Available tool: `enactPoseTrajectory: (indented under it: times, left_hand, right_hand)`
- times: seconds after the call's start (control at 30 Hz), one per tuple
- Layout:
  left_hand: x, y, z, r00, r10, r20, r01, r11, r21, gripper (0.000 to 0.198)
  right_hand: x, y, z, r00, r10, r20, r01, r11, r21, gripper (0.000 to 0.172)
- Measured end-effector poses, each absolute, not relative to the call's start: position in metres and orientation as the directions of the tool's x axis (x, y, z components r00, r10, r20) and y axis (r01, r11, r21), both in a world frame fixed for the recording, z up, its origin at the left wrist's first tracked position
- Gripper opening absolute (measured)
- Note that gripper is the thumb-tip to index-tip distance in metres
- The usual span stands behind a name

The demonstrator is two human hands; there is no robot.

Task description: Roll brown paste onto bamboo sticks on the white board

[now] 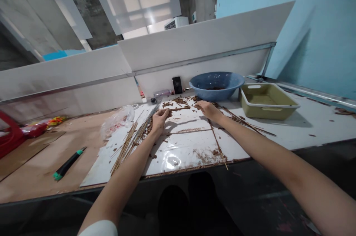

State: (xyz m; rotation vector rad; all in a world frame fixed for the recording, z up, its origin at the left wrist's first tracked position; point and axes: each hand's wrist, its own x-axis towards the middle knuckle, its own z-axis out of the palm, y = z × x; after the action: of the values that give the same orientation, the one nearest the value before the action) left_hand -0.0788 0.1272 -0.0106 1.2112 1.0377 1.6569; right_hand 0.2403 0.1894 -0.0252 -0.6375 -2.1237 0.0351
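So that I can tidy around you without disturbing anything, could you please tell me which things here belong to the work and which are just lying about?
Part of the work:
left hand on the thin brown sticks
right hand at a brown stick
brown scraps
white board
blue basin

Lying about:
olive plastic tray
phone
black-and-green utility knife
plastic bag

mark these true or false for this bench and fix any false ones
The left hand rests on a bundle of thin sticks: true.
The right hand is inside the blue bowl: false, it is outside the blue bowl, at thin sticks on the white board.
Brown crumbs lie scattered on the white board: true.
The knife lies on the white board: false, the knife lies on the brown surface to the board's left.
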Motion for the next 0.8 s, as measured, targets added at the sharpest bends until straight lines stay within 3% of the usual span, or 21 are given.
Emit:
enactPoseTrajectory:
  times: [0.8]
  left_hand:
    - [-0.0818,0.1260,-0.0080,-0.165,0.948,0.273,-0.234,-0.307,0.923,0.055]
  right_hand:
    - [0.2303,0.1862,-0.0311,-0.485,0.416,0.769,0.388,0.891,-0.238,0.024]
